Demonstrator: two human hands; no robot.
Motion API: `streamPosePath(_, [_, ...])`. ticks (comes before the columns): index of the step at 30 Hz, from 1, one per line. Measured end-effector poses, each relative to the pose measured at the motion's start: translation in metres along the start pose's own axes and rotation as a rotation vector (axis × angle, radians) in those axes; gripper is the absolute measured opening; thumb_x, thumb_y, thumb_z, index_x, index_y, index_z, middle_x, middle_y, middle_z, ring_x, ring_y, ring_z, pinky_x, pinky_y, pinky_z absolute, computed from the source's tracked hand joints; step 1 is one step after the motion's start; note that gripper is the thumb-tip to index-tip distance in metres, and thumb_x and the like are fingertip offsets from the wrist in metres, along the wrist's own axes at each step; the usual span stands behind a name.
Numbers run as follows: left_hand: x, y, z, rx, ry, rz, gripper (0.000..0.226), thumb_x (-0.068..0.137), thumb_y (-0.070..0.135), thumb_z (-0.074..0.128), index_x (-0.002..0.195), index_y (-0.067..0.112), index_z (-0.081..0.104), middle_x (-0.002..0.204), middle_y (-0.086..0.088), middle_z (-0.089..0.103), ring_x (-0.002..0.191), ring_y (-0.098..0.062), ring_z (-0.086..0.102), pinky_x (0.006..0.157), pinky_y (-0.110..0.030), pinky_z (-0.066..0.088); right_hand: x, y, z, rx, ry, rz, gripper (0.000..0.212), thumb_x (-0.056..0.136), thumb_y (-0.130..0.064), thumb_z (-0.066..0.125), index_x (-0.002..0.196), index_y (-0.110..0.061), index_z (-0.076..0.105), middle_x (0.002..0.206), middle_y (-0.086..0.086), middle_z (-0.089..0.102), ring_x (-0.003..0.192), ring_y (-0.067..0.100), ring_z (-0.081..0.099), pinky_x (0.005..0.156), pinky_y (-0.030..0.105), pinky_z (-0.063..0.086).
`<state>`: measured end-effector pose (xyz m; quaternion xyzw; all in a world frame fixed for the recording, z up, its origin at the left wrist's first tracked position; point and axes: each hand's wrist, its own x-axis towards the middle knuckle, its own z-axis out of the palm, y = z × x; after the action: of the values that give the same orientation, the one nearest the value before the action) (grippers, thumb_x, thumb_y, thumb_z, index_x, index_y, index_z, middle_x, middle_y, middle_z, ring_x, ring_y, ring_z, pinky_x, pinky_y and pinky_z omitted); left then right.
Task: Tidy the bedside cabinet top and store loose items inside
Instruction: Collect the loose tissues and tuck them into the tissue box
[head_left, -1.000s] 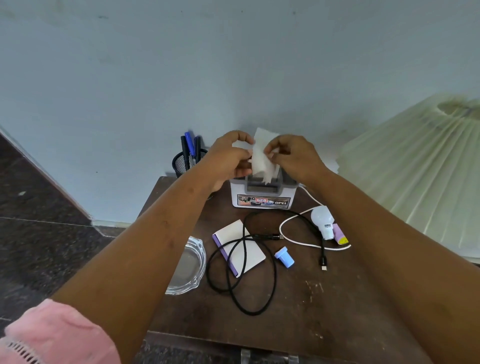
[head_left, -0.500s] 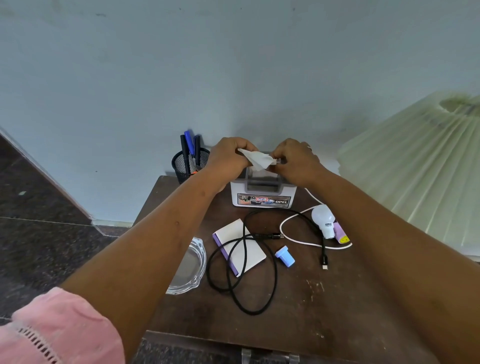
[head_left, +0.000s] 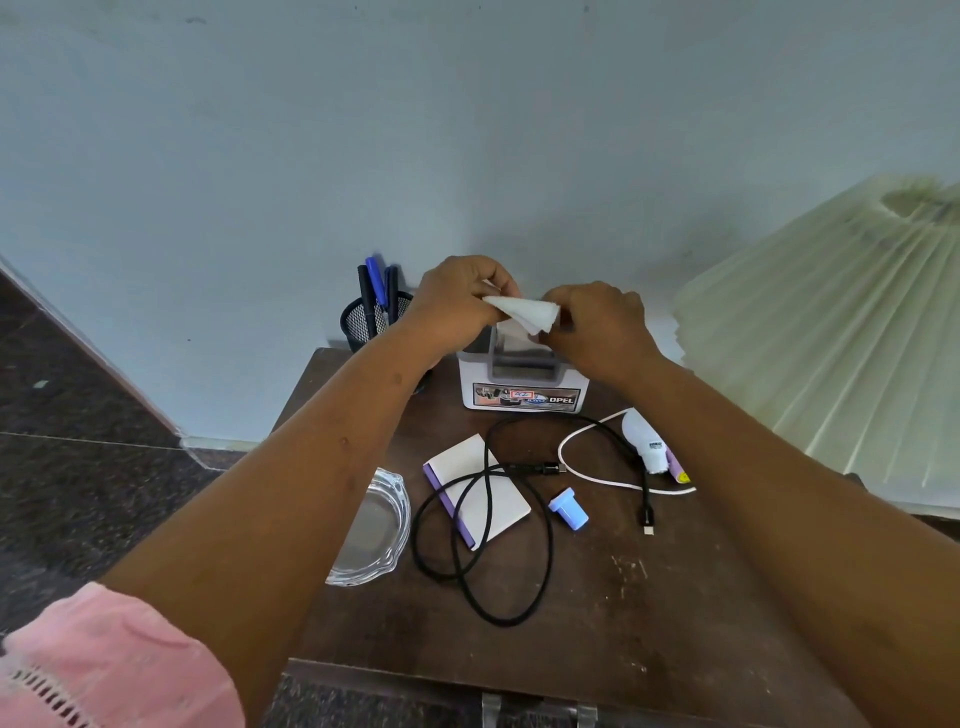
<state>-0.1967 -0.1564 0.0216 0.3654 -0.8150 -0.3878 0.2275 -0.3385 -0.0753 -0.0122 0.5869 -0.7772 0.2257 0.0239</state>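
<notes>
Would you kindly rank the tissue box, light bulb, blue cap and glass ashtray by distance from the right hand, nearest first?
From the right hand, pinching the tissue:
1. tissue box, directly below it.
2. light bulb, on the right side.
3. blue cap, mid cabinet top.
4. glass ashtray, at the left edge.

dark brown wooden cabinet top (head_left: 649, 613), pale green pleated lampshade (head_left: 831, 332), black mesh pen cup (head_left: 363, 325), small light-blue plastic cap (head_left: 569, 509), pink lacy sleeve (head_left: 104, 670)
</notes>
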Motion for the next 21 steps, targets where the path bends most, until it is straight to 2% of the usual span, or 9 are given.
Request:
streamPosePath(3, [0.002, -0.003, 0.008, 0.138, -0.005, 0.018, 0.018, 0.077, 0.001, 0.066, 0.091, 0.012, 0.068, 0.095, -0.002, 0.068, 0.081, -0.010, 0.057, 0.058, -0.009, 0.038, 0.002, -0.004, 0.003, -0.069, -0.055, 0.009, 0.026, 0.088, -0.024, 0.057, 0.112, -0.024, 0.063, 0.106, 0.006, 0.067, 0.105, 0.031, 0.055, 0.079, 0.036, 0.026])
streamPosePath(6, [0.006, 0.001, 0.007, 0.079, 0.124, 0.052, 0.020, 0.078, 0.000, 0.062, 0.093, 0.011, 0.066, 0.100, -0.006, 0.067, 0.086, -0.015, 0.058, 0.065, -0.017, 0.044, 0.008, -0.010, -0.002, 0.045, -0.027, 0.048, 0.024, 0.091, -0.025, 0.050, 0.113, -0.022, 0.058, 0.103, 0.006, 0.066, 0.102, 0.033, 0.056, 0.080, 0.036, 0.027])
streamPosePath(8, [0.008, 0.007, 0.003, 0.053, 0.167, 0.128, 0.017, 0.080, 0.004, 0.063, 0.095, 0.010, 0.064, 0.099, -0.004, 0.066, 0.088, -0.015, 0.059, 0.071, -0.019, 0.047, 0.010, -0.010, -0.008, 0.078, 0.012, 0.050, 0.026, 0.094, -0.028, 0.046, 0.118, -0.020, 0.052, 0.103, 0.009, 0.066, 0.102, 0.035, 0.057, 0.084, 0.039, 0.034])
streamPosePath(11, [0.008, 0.015, -0.002, 0.064, 0.161, 0.226, 0.018, 0.081, 0.003, 0.063, 0.097, 0.010, 0.063, 0.095, 0.003, 0.065, 0.087, -0.010, 0.060, 0.069, -0.011, 0.046, 0.007, -0.009, -0.017, 0.216, 0.059, 0.017, 0.025, 0.093, -0.018, 0.049, 0.118, -0.012, 0.052, 0.106, 0.014, 0.066, 0.098, 0.037, 0.059, 0.082, 0.043, 0.047])
streamPosePath(14, [0.006, 0.017, -0.003, 0.006, 0.162, 0.220, 0.017, 0.081, 0.002, 0.063, 0.095, 0.012, 0.063, 0.090, 0.003, 0.066, 0.081, -0.010, 0.064, 0.069, -0.016, 0.049, 0.006, -0.008, -0.024, 0.382, 0.044, 0.023, 0.022, 0.089, -0.015, 0.058, 0.111, -0.009, 0.056, 0.103, 0.008, 0.065, 0.091, 0.025, 0.058, 0.072, 0.028, 0.042])
streamPosePath(17, [0.005, 0.012, -0.006, -0.108, 0.116, 0.113, 0.012, 0.082, 0.008, 0.066, 0.091, 0.015, 0.063, 0.077, 0.004, 0.067, 0.062, -0.006, 0.064, 0.052, -0.011, 0.049, 0.007, -0.007, -0.026, 0.459, -0.105, 0.065, 0.031, 0.085, -0.017, 0.066, 0.115, -0.013, 0.058, 0.105, 0.002, 0.064, 0.095, 0.019, 0.059, 0.078, 0.026, 0.044])
streamPosePath(19, [0.004, 0.005, -0.003, -0.102, 0.041, 0.043, 0.012, 0.080, 0.009, 0.069, 0.088, 0.016, 0.063, 0.074, 0.001, 0.067, 0.056, -0.006, 0.063, 0.047, -0.012, 0.047, 0.006, -0.006, -0.021, 0.371, -0.170, 0.075, 0.036, 0.081, -0.019, 0.069, 0.116, -0.015, 0.059, 0.107, 0.002, 0.065, 0.099, 0.022, 0.061, 0.082, 0.026, 0.045])
streamPosePath(21, [0.004, -0.002, 0.003, -0.020, 0.019, 0.020, 0.013, 0.077, 0.007, 0.071, 0.085, 0.016, 0.065, 0.077, 0.000, 0.066, 0.059, -0.008, 0.061, 0.046, -0.011, 0.045, 0.005, -0.005, -0.012, 0.183, -0.184, 0.067, 0.035, 0.079, -0.022, 0.071, 0.112, -0.016, 0.060, 0.110, 0.006, 0.065, 0.104, 0.029, 0.058, 0.084, 0.034, 0.044])
